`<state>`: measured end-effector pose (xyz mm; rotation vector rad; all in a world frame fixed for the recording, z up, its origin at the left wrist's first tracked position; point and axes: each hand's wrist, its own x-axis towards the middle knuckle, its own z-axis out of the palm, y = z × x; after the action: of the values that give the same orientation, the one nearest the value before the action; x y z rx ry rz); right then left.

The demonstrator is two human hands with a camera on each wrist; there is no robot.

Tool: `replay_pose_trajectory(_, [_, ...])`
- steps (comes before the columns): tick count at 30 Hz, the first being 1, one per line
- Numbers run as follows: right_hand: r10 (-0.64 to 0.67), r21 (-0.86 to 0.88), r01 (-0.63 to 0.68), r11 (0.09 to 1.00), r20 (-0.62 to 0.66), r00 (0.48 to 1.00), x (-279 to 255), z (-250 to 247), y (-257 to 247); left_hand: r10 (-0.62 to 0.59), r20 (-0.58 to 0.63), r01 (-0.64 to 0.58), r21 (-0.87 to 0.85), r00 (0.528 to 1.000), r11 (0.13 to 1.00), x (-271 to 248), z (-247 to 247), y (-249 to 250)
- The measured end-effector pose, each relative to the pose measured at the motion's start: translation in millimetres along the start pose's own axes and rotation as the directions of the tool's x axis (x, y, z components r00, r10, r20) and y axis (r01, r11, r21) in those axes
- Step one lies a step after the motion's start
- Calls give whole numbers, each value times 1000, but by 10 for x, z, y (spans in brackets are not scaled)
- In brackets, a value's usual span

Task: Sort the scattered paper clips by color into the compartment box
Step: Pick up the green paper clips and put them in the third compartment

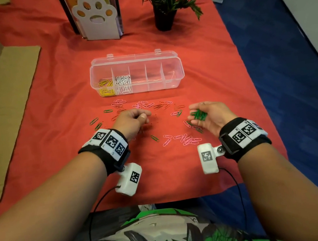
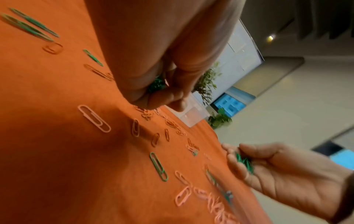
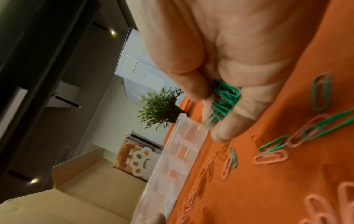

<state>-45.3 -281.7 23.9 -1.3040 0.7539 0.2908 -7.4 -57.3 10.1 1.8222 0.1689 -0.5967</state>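
We see left hand [image 1: 133,118] knuckles-up, fingers curled on some green clips [image 2: 156,85] | right hand [image 1: 206,116] palm-up, cupping green paper clips [image 1: 199,114] in loosely bent fingers | compartment box [image 1: 173,67] beyond, long axis left-right, lid open | pink clips [image 1: 185,138] and green ones scattered on red cloth [image 1: 58,93], pointing every way

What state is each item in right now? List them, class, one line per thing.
compartment box: lid open, yellow and white clips in two left compartments, other three empty
left hand: curled round green clips
right hand: palm up, cupping green clips
loose clips: pink, green, red scattered on cloth
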Motion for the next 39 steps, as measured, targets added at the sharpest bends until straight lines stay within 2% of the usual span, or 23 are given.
replay_pose_trajectory(2, [-8,-88,3,996,-65,998,41,-93,62,79,63,-90,196,995,976,-5,79,6])
replay_pose_trajectory(4, [-82,-367,25,930,-140,987,85,-175,131,117,161,-174,409,980,896,-5,137,-13])
replay_pose_trajectory(6, [-177,-691,46,721,-120,977,90,-235,198,124,237,-250,630,964,736,-4,158,-28])
replay_pose_trajectory(8, [-238,-896,49,440,-64,969,54,-249,283,127,296,-313,750,947,582,-3,158,-63])
replay_pose_trajectory(10, [-305,-969,58,241,-19,952,29,-239,384,142,329,-355,800,934,483,-6,157,-113])
replay_pose_trajectory(11, [-320,-981,58,187,-4,947,24,-227,436,154,332,-366,808,930,462,-5,154,-137])
replay_pose_trajectory(15, [-388,-995,95,29,77,919,14,-150,550,164,342,-379,810,925,447,-2,153,-222])
replay_pose_trajectory(16, [-384,-995,101,16,88,919,26,-136,546,167,346,-384,803,923,456,-5,157,-236])
replay_pose_trajectory(17, [-374,-993,115,36,93,923,48,-129,537,174,339,-380,788,924,485,0,160,-253])
replay_pose_trajectory(19, [-351,-968,151,203,72,934,72,-115,462,176,277,-325,714,945,621,11,158,-252])
replay_pose_trajectory(21, [-280,-833,171,525,20,960,74,-127,365,113,214,-215,552,970,806,32,172,-205])
replay_pose_trajectory(22, [-233,-681,170,713,-2,973,57,-140,323,54,203,-135,411,978,902,40,187,-163])
replay_pose_trajectory(23, [-187,-485,159,860,-8,982,32,-159,287,-20,205,-28,227,979,974,42,203,-108])
replay_pose_trajectory(24, [-153,-296,147,944,4,988,3,-182,249,-107,228,102,33,968,994,38,216,-43])
replay_pose_trajectory(26, [-114,-41,116,992,47,992,-33,-251,185,-233,328,326,-267,916,907,36,223,98])
replay_pose_trajectory(27, [-105,43,102,994,69,992,-40,-295,164,-260,379,397,-344,888,851,39,224,162])
replay_pose_trajectory(29, [-82,165,66,984,95,992,-41,-375,144,-265,447,460,-413,854,786,54,252,281])
replay_pose_trajectory(31, [-35,251,8,968,103,994,-46,-432,149,-277,436,459,-398,856,794,91,355,353])
replay_pose_trajectory(33, [12,316,-48,948,116,993,-56,-457,162,-278,335,371,-257,900,892,144,505,368])
replay_pose_trajectory(35, [28,319,-68,945,128,991,-56,-476,164,-150,175,148,19,973,989,207,641,327])
replay_pose_trajectory(36, [25,292,-62,954,130,991,-56,-476,161,-41,127,19,175,991,984,242,688,293])
replay_pose_trajectory(37, [19,252,-51,966,127,992,-52,-472,165,61,129,-100,322,990,941,268,716,265])
replay_pose_trajectory(39, [7,134,-21,991,100,995,-31,-457,181,150,218,-248,549,964,798,310,747,218])
